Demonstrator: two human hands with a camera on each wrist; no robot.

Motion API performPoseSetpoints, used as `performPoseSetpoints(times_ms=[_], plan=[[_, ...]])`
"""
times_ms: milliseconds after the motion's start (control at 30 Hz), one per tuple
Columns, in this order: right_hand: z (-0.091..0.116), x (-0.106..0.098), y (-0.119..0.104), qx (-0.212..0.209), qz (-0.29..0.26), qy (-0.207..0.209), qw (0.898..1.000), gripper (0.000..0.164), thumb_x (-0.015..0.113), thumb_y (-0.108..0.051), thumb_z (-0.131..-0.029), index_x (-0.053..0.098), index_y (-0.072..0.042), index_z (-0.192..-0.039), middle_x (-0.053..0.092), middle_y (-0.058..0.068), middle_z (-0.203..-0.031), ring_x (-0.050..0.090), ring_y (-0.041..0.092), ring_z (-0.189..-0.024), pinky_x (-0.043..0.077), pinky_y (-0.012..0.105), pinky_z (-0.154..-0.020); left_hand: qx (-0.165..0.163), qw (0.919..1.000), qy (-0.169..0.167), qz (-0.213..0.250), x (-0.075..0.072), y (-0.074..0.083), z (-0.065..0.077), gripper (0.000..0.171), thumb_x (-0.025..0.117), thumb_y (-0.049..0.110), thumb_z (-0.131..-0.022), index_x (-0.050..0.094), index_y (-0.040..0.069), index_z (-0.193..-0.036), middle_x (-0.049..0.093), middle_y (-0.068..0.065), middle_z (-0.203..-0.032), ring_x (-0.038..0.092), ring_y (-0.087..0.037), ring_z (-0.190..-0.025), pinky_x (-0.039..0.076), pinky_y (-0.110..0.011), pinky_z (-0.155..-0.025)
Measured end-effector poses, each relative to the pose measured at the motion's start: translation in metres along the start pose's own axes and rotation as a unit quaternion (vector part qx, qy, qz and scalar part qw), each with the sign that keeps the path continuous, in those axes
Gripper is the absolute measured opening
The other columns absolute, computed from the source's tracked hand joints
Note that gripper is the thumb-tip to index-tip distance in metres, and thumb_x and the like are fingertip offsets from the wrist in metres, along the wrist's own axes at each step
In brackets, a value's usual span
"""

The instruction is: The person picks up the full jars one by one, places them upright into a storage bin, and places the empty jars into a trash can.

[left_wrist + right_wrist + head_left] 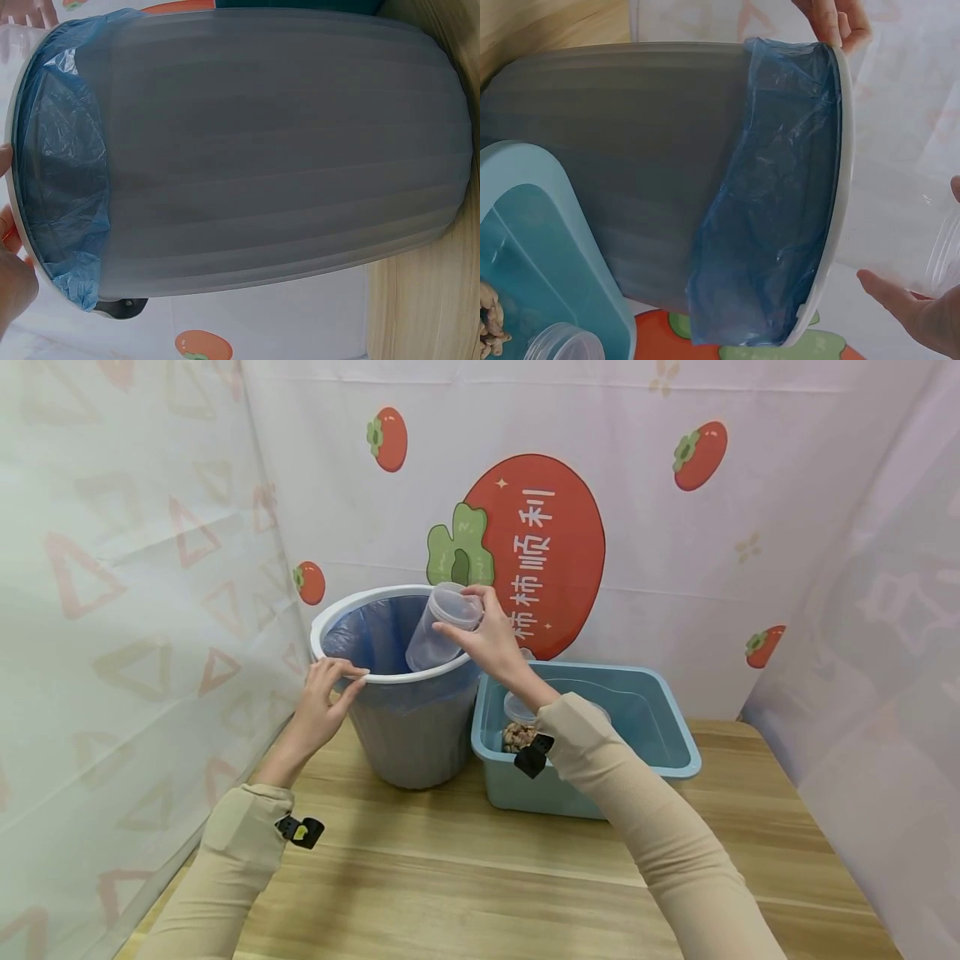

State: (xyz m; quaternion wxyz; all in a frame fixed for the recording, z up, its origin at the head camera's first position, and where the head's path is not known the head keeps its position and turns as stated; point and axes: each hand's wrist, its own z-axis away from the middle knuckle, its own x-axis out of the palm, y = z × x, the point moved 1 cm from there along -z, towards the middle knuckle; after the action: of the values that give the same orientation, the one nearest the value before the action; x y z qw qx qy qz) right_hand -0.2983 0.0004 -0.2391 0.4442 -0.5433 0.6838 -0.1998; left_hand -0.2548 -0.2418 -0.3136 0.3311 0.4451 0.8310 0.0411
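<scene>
My right hand (491,643) holds a clear plastic jar (431,639) by its top end, thumb on one side and fingers on the other. The jar leans at a slant, its lower end over the mouth of a grey trash bin (412,735). Whether a lid is on it I cannot tell. A blue bag (64,172) lines the bin and folds down outside below the white rim (845,172). At the bin's near left, my left hand (322,697) pinches that rim between thumb and fingers.
Right of the bin stands a light blue tub (678,756). Inside are a brown, lumpy nut-like heap (517,737) and a clear round container (566,345); my right forearm hides part of the tub. Both stand on a wooden table (420,893) with printed curtains (637,585) behind and beside.
</scene>
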Motion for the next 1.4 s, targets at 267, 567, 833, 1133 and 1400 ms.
performPoseSetpoints(times_ms=[267, 567, 833, 1133, 1400], plan=[[-0.003, 0.008, 0.007, 0.01, 0.023, -0.018, 1.0, 0.056, 0.07, -0.022, -0.076, 0.042, -0.004, -0.122, 0.046, 0.012, -0.124, 0.046, 0.021, -0.109, 0.043, 0.032, -0.087, 0.005, 1.0, 0.006, -0.003, -0.001, -0.001, 0.001, 0.017, 0.06, -0.009, -0.077, 0.06, -0.004, -0.093, 0.052, -0.02, -0.091, 0.043, -0.034, -0.091, 0.026, -0.047, -0.085], [0.008, 0.005, 0.011, 0.03, 0.032, -0.045, 0.998, 0.048, 0.065, -0.023, -0.081, 0.046, -0.007, -0.122, 0.043, 0.014, -0.124, 0.042, 0.026, -0.118, 0.036, 0.039, -0.094, -0.004, 1.0, 0.002, 0.002, -0.002, -0.002, 0.002, 0.018, 0.059, -0.009, -0.078, 0.06, -0.004, -0.095, 0.051, -0.02, -0.093, 0.041, -0.035, -0.093, 0.025, -0.048, -0.086], [0.043, -0.009, 0.017, -0.031, 0.029, -0.057, 0.997, 0.039, 0.063, -0.018, -0.083, 0.05, -0.004, -0.117, 0.047, 0.014, -0.115, 0.045, 0.028, -0.109, 0.037, 0.041, -0.092, -0.009, 0.9999, 0.007, 0.004, -0.001, 0.0, 0.001, 0.017, 0.059, -0.008, -0.078, 0.06, -0.004, -0.094, 0.051, -0.019, -0.094, 0.041, -0.035, -0.094, 0.024, -0.048, -0.087], [0.087, -0.031, 0.027, -0.077, 0.084, -0.053, 0.992, 0.036, 0.063, -0.015, -0.082, 0.052, -0.003, -0.114, 0.051, 0.01, -0.114, 0.048, 0.022, -0.108, 0.039, 0.038, -0.09, -0.018, 0.9987, 0.047, -0.011, 0.003, 0.009, 0.002, 0.016, 0.06, -0.007, -0.079, 0.062, -0.004, -0.095, 0.055, -0.021, -0.098, 0.043, -0.039, -0.107, 0.025, -0.046, -0.097], [0.129, -0.05, 0.047, -0.044, 0.132, -0.057, 0.989, 0.038, 0.063, -0.017, -0.082, 0.051, -0.005, -0.117, 0.048, 0.011, -0.119, 0.044, 0.025, -0.112, 0.038, 0.044, -0.09, -0.044, 0.9963, 0.067, -0.031, 0.009, 0.02, 0.017, 0.033, 0.059, -0.005, -0.08, 0.057, -0.003, -0.113, 0.042, -0.026, -0.127, 0.028, -0.043, -0.123, 0.019, -0.047, -0.103]])
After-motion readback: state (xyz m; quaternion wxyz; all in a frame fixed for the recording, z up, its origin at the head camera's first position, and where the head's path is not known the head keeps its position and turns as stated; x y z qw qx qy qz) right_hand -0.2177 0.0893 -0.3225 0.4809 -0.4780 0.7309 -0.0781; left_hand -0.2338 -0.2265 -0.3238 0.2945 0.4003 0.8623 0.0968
